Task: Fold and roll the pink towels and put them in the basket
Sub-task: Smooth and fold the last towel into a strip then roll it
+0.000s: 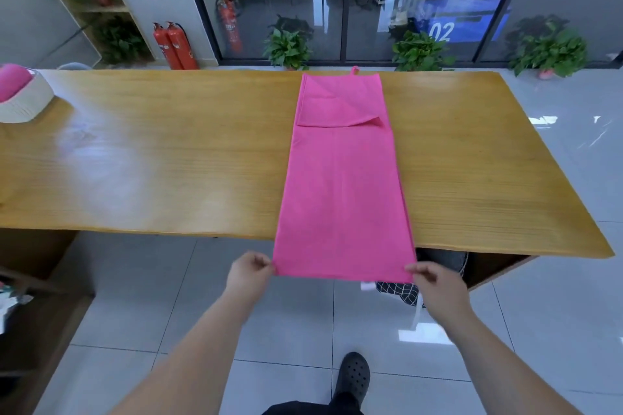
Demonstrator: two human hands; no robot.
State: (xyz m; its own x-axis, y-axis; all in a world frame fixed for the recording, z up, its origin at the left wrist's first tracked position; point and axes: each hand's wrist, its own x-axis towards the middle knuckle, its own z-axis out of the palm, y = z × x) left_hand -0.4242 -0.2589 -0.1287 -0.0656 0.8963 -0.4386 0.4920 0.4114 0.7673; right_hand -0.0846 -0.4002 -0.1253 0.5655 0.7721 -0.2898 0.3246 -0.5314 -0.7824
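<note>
Left hand [251,271] and right hand [435,283] pinch pink towel [344,185] corners; basket [28,104] holds rolled towel [13,81].

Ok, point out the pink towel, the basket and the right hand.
pink towel [340,185], head view, middle of the cloth.
basket [28,106], head view, white front wall.
right hand [436,285], head view, back of the hand.

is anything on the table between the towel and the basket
Nothing visible does: only table top shows between the towel and the basket at the left edge. The left hand and right hand pinch the towel's near corners.
</note>
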